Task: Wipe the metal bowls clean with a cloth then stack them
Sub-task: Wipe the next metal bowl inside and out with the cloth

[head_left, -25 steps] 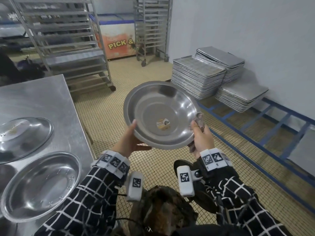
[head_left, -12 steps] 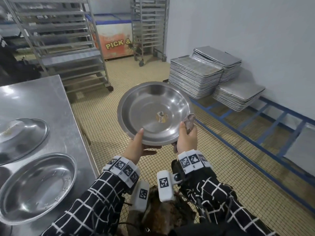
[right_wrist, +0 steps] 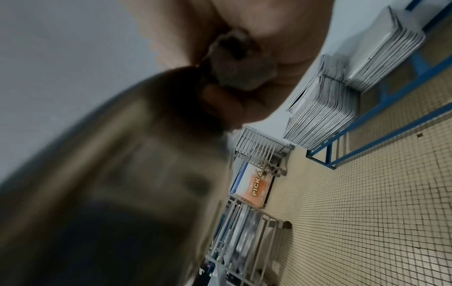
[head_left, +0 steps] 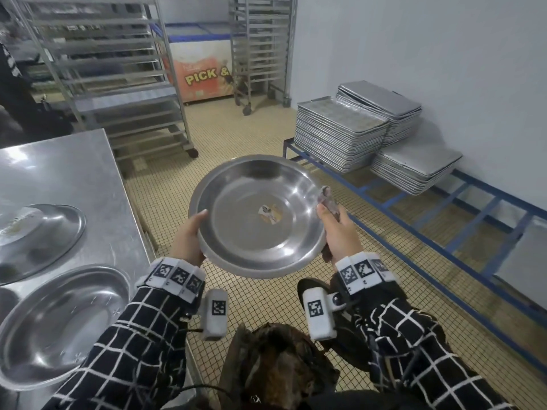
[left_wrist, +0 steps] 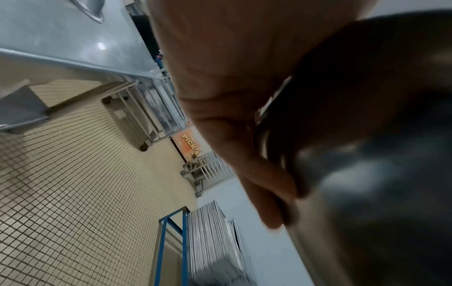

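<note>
The person is holding a metal bowl in the air above the tiled floor, to the right of the steel worktop, open side up and tipped slightly toward the camera. The left hand is gripping the left rim, thumb lying on the inner edge and the fingers curled under the outside wall, as the left wrist view shows. The right hand is clamping the right rim, thumb on top, while pinching a bunched greyish cloth against the rim; the right wrist view shows the cloth wadded inside the curled fingers.

Compared with a second ago, the bowl is sitting lower and nearer the body, its face turned more upward than toward the camera, and the right hand's grip has slid from the bowl's lower right edge further up the right rim. A small sticker is showing at the bowl's centre.

On the worktop, one bowl is lying open side up near the front edge, and another is lying upside down just behind it. Stacked baking trays are resting on a blue rack along the wall.
</note>
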A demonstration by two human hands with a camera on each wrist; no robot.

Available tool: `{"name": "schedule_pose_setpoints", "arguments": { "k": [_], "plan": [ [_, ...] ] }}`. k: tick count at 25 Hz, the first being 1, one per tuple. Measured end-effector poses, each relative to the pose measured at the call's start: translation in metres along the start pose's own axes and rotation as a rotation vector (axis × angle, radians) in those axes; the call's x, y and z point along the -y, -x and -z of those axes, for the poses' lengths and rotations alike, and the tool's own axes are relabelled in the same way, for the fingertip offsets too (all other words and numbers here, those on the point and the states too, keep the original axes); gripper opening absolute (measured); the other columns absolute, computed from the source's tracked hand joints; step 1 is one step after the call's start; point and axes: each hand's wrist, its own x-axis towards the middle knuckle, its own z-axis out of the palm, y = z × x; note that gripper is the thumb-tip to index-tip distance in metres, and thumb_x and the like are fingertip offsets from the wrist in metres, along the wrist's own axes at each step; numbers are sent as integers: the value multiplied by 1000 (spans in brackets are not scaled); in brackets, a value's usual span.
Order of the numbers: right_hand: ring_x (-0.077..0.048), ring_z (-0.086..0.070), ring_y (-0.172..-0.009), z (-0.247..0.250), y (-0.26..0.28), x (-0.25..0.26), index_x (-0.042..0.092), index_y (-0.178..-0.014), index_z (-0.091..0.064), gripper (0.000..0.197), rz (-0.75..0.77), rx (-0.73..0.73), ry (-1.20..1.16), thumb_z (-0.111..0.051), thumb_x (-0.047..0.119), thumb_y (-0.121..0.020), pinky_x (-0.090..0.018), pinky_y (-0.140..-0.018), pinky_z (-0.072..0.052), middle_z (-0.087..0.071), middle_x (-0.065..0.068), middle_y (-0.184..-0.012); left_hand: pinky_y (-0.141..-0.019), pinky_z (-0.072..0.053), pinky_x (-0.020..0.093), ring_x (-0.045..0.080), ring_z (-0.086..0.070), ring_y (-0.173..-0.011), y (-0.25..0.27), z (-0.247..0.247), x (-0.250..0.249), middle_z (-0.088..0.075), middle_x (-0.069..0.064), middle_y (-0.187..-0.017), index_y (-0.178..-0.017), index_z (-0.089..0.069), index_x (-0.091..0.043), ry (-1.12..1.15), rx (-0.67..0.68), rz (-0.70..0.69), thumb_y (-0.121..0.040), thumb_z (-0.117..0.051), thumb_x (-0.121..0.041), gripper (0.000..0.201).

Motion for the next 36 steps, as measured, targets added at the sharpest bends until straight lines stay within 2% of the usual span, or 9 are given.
{"name": "schedule_pose_setpoints", "arguments": {
  "k": [6, 11, 15, 18, 21, 24, 30, 33, 36],
  "plan": [
    [-17, -56, -68, -42, 8, -13, 22, -107, -47, 20, -64, -218, -171, -49, 39, -96, -27, -53, -43, -62, -6, -97, -77, -57, 42, 25, -68, -87, 6, -48, 25, -69, 13, -95, -111, -55, -5, -103, 119, 98, -100, -38, -31, 33],
    [-15, -58, -64, -17, 0, -13, 19, -114, -53, 27, -106, -115, -94, -54, 38, -94, -24, -48, -44, -62, -3, -94, -73, -58, 40, 26, -69, -87, -1, -16, 9, -69, 12, -101, -118, -57, -12, -83, 296, 43, -94, -42, -49, 47],
    [-24, -67, -92, 7, -7, -6, 33, -102, -64, 18, -74, 55, 18, -62, 42, -87, -47, -86, -53, -70, -1, -101, -66, -58, 34, 20, -67, -65, -6, 7, -17, -70, 5, -77, -88, -74, -17, 118, 247, 19, -98, -35, -39, 46],
    [-20, -65, -95, 6, -1, 5, 36, -96, -58, 8, -46, 23, -7, -57, 42, -91, -42, -90, -50, -67, 3, -101, -83, -51, 41, 23, -66, -72, -9, 4, -12, -70, 7, -80, -93, -69, -13, 8, 73, 35, -96, -44, -40, 37],
    [-12, -58, -83, -7, 10, 11, 37, -100, -47, 10, 25, -96, -73, -49, 44, -95, -32, -73, -46, -59, 11, -96, -87, -49, 39, 20, -67, -82, -5, -9, -3, -73, 1, -83, -93, -68, -19, 40, -42, -77, -97, -41, -40, 34],
    [-12, -54, -67, -30, 18, 5, 38, -100, -45, 10, 27, -172, -159, -47, 46, -95, -25, -54, -41, -62, 2, -97, -84, -52, 39, 20, -67, -85, 2, -31, 5, -71, 4, -89, -99, -63, -17, 72, -38, -95, -99, -36, -40, 35],
    [-16, -58, -69, -40, 9, 4, 26, -110, -48, 19, 3, -272, -180, -53, 36, -94, -27, -53, -47, -61, 1, -95, -76, -56, 38, 21, -70, -82, 3, -47, 19, -74, 3, -83, -109, -57, -8, -231, 267, 8, -99, -39, -35, 34],
    [-14, -56, -63, -25, -1, 4, 20, -115, -53, 30, -23, -211, -134, -57, 38, -91, -27, -48, -47, -61, -1, -95, -70, -58, 33, 24, -69, -87, -4, -27, 10, -71, 9, -97, -121, -54, -6, -157, 308, -15, -90, -47, -50, 53],
    [-9, -49, -50, -11, -6, 1, 24, -112, -55, 29, -57, -71, -59, -59, 41, -89, -19, -37, -36, -62, -4, -94, -68, -58, 37, 23, -69, -82, -2, -7, -7, -72, 6, -93, -106, -69, -21, 24, 288, -61, -90, -42, -53, 44]
  ]
}}
